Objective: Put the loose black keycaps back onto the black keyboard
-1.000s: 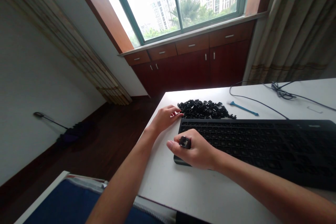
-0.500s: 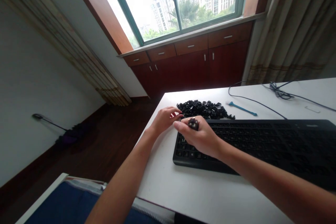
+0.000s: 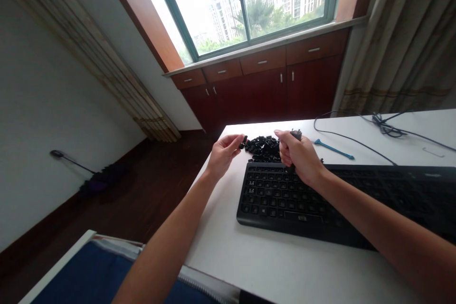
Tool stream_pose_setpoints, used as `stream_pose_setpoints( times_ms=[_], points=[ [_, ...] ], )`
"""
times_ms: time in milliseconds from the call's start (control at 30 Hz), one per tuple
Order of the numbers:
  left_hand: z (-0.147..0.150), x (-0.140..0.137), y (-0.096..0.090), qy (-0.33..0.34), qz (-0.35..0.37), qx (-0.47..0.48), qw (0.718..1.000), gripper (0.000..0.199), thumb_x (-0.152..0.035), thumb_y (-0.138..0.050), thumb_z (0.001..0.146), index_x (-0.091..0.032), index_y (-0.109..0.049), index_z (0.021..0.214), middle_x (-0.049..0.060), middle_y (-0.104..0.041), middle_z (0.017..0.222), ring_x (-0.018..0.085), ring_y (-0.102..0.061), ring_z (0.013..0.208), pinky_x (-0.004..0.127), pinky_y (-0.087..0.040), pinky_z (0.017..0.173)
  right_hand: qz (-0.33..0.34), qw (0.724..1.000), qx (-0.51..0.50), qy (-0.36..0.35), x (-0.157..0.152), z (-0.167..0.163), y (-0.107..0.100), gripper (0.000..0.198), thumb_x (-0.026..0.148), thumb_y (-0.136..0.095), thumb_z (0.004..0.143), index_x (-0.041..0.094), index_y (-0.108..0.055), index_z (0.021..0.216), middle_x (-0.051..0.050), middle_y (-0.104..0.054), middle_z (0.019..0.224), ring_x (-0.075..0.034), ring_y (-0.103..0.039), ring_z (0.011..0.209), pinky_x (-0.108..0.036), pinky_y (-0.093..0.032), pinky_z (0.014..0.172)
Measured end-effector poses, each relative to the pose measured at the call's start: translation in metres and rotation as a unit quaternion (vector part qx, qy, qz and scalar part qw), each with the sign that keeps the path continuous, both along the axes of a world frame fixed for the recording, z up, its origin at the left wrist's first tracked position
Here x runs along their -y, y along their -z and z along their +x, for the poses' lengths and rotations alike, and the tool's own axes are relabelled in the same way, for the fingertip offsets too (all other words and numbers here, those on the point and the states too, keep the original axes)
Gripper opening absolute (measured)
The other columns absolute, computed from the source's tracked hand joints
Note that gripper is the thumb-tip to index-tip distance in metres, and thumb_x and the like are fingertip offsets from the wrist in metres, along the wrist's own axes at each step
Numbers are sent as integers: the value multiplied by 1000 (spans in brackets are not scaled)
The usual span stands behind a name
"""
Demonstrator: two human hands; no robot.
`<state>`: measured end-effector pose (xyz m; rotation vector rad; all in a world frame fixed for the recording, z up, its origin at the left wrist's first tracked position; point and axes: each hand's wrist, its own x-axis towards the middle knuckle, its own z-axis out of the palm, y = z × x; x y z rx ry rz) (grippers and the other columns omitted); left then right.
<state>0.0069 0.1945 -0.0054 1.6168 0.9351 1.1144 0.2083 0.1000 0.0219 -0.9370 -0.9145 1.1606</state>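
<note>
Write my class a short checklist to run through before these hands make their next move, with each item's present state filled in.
1. Left hand holding a small black piece: ok, pinched at the fingertips.
2. Right hand gripping the dark object: ok, fist closed around it.
3. Keyboard resting on the white table: ok.
4. Pile of black pieces fully in sight: not ok, right hand hides part.
5. Dark object's lower end clear of the keyboard: cannot tell.

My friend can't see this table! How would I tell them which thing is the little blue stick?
On the white table, find the big black keyboard. Look just past its far edge, between the right hand and the dark cable, for a slim blue stick. It's the only blue thing on the tabletop; the keyboard and cable beside it are dark.
</note>
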Motion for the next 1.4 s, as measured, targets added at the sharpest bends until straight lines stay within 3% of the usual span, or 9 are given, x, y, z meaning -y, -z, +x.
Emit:
stream_pose_setpoints(
  times_ms=[67, 167, 267, 400, 600, 933, 1167, 1267, 1400],
  points=[
    [8, 5, -3, 36, -116, 101, 987, 32, -46, -67, 88, -16, -69, 99, 6, -72, 99, 8, -65, 70, 18, -53, 60, 2, 1000, 23, -5, 0, -3, 3, 34, 42, -61, 86, 22, -44, 64, 9, -36, 47, -7, -30, 38, -25, -24, 37],
    [20, 17, -8, 97, -265, 200, 938, 27, -40, -70, 88, -13, -68, 91, 4, -71, 91, 4, -63, 64, 13, -53, 56, 16, 998, 64, 1, -2, -6, 9, 26, 46, -62, 85, 20, -57, 87, 8, -46, 56, -7, -35, 41, -24, -27, 38],
    [27, 30, -11, 134, -325, 245, 903, 24, -32, -74, 85, -10, -68, 93, 4, -70, 89, 4, -64, 65, 11, -54, 56, 36, 993, 108, 7, -3, -7, 14, 34, 48, -64, 84, 20, -61, 104, 5, -56, 69, -5, -38, 45, -23, -30, 41],
    [32, 38, -11, 145, -322, 258, 899, 25, -29, -74, 85, -9, -69, 99, 5, -70, 89, 6, -66, 69, 12, -55, 59, 57, 985, 162, 5, -3, -6, 15, 41, 46, -69, 80, 21, -63, 112, 4, -60, 74, -7, -46, 54, -24, -38, 50],
    [33, 39, -8, 143, -321, 243, 904, 28, -30, -75, 84, -10, -70, 102, 8, -71, 93, 7, -65, 69, 12, -54, 58, 85, 974, 212, -10, -1, -5, 12, 38, 44, -69, 81, 18, -67, 109, 1, -63, 77, -12, -57, 67, -28, -47, 64],
    [36, 40, -11, 158, -317, 261, 898, 27, -28, -70, 89, -7, -69, 104, 9, -70, 97, 4, -64, 70, 9, -53, 59, 85, 974, 207, 26, -2, -7, 14, 36, 48, -68, 81, 19, -69, 103, 1, -62, 76, -12, -56, 65, -27, -47, 61],
    [36, 42, -13, 120, -323, 272, 898, 22, -27, -74, 85, -9, -67, 96, 4, -70, 84, 5, -64, 65, 10, -53, 55, 77, 969, 229, 52, 0, -4, 9, 31, 44, -67, 83, 20, -67, 103, -3, -69, 86, -13, -58, 67, -30, -48, 65],
    [36, 40, -13, 99, -316, 280, 901, 21, -27, -75, 84, -9, -66, 92, 4, -70, 83, 6, -64, 64, 11, -53, 54, 109, 954, 271, 70, 3, -5, 7, 25, 37, -66, 85, 23, -66, 106, -2, -69, 89, -15, -61, 75, -32, -49, 74],
    [36, 37, -10, 78, -301, 293, 904, 22, -27, -77, 82, -9, -66, 89, 3, -69, 80, 6, -64, 63, 12, -53, 55, 197, 907, 363, 85, 5, -7, 8, 17, 26, -59, 90, 25, -68, 104, -3, -69, 99, -17, -64, 91, -33, -48, 88]
  ],
)
